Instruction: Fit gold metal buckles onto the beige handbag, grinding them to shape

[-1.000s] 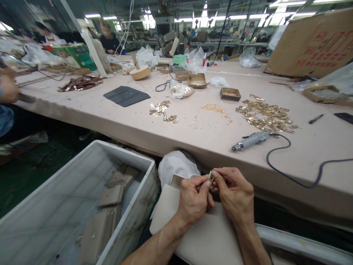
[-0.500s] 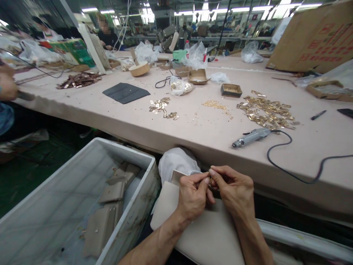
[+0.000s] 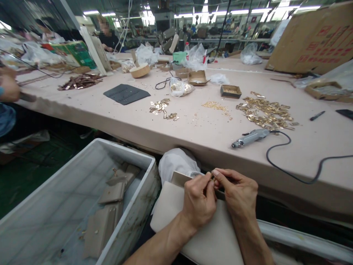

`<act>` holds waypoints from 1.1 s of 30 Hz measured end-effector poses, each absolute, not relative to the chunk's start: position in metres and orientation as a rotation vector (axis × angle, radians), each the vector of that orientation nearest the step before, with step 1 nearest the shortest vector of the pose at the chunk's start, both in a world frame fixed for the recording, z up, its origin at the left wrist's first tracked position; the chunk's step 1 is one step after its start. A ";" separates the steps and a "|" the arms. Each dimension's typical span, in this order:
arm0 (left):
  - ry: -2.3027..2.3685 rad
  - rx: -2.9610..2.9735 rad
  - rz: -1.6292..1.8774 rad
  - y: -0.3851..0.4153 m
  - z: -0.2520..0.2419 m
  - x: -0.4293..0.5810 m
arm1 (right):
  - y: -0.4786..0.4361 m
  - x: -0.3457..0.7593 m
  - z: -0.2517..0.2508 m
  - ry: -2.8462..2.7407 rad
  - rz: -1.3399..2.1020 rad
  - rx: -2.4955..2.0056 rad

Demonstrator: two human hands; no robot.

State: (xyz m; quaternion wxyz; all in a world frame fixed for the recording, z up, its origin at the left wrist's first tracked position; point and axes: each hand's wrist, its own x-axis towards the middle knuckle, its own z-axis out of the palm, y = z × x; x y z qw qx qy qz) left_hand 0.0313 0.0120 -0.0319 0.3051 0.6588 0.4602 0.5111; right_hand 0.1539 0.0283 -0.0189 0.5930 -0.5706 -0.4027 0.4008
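Observation:
On my lap lies a beige bag [image 3: 168, 209] with a smooth leather-like surface and a raised flap at its far edge. My left hand [image 3: 200, 198] and my right hand [image 3: 238, 191] meet above it, fingertips pinched together. Between them shows a small gold metal piece [image 3: 212, 177], mostly covered by the fingers; both hands appear to grip it. On the table, a grey electric screwdriver [image 3: 250, 138] lies near the front edge. Beyond it are a pile of gold metal plates [image 3: 267, 112] and a scatter of tiny gold screws [image 3: 216, 106].
A white plastic bin [image 3: 153, 160] at my left holds several beige bags [image 3: 100, 224]. On the table are a black sheet [image 3: 127, 94], a small box [image 3: 231, 91], a tape roll [image 3: 139, 70] and a large carton [image 3: 311, 40]. Another person's arm [image 3: 9, 86] is at far left.
Both hands have shifted slightly to the right, still pinched together. My left hand has turned, with its fingers curled in more. The bag stays on my lap.

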 end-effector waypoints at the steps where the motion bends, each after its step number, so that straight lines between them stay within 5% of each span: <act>1: 1.244 1.841 1.374 0.012 -0.032 0.032 | 0.028 0.154 -0.019 -0.941 0.918 -1.321; 33: 1.527 2.251 1.376 0.009 -0.055 0.050 | 0.023 0.165 -0.017 -1.457 0.635 -1.405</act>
